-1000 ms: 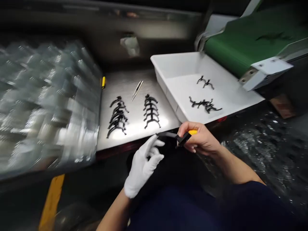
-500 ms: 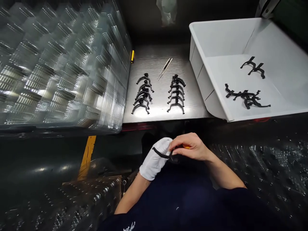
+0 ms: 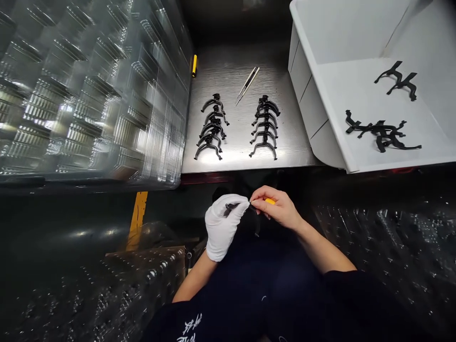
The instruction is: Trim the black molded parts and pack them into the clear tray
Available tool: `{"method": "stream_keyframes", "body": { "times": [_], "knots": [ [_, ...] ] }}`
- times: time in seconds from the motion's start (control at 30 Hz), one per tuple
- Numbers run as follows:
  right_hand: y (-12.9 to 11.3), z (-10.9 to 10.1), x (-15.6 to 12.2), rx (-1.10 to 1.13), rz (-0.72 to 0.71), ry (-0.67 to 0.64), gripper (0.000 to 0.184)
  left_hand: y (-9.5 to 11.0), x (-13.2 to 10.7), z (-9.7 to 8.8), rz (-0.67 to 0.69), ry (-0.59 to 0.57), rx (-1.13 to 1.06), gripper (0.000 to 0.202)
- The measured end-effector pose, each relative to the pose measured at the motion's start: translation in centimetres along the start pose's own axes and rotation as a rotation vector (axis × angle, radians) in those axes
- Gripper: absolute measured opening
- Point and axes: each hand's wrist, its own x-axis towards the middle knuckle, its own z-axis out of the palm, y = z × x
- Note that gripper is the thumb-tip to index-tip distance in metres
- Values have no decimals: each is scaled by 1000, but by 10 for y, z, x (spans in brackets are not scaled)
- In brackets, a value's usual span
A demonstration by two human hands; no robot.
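My left hand (image 3: pixel 223 228), in a white fabric glove, holds a small black plastic part (image 3: pixel 231 208) against its fingers. My right hand (image 3: pixel 276 206) is bare and pinches a yellow-handled tool (image 3: pixel 270 201), its fingertips meeting the glove's fingertips. The tool's tip is hidden by my fingers. Beyond my hands, two rows of black moulded parts (image 3: pixel 213 126) lie on a brushed steel table (image 3: pixel 231 156). Steel tweezers (image 3: pixel 247 85) lie between the rows. A white plastic tub (image 3: pixel 302 80) holds more black parts (image 3: pixel 383 133).
A tall stack of clear plastic trays (image 3: pixel 96 95) stands left of the table, with a yellow-handled tool (image 3: pixel 194 65) at its edge. More clear trays (image 3: pixel 392 256) lie low on the right. A yellow floor stripe (image 3: pixel 138 213) runs below the table.
My view has swung down and level, so the table and tub sit higher and straighter. My hands have come closer together, and the black part now lies across the glove's fingers.
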Motion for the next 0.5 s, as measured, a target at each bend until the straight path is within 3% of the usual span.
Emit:
{"method": "stream_keyframes", "body": {
  "times": [0.17, 0.23, 0.3, 0.37, 0.5],
  "knots": [
    [1, -12, 6, 322, -104, 37, 33, 1, -4, -1, -18, 79, 11, 19],
    [3, -15, 6, 352, -98, 53, 34, 1, -6, -1, -26, 91, -3, 18],
    [4, -13, 4, 285, -120, 97, 32, 1, -7, -1, -14, 75, 11, 17],
    [3, -10, 0, 162, -236, 167, 33, 1, -7, -3, 26, 54, 57, 15],
    [-4, -5, -7, -307, -655, 131, 37, -1, -2, -3, 219, 30, 185, 5]
  ]
}}
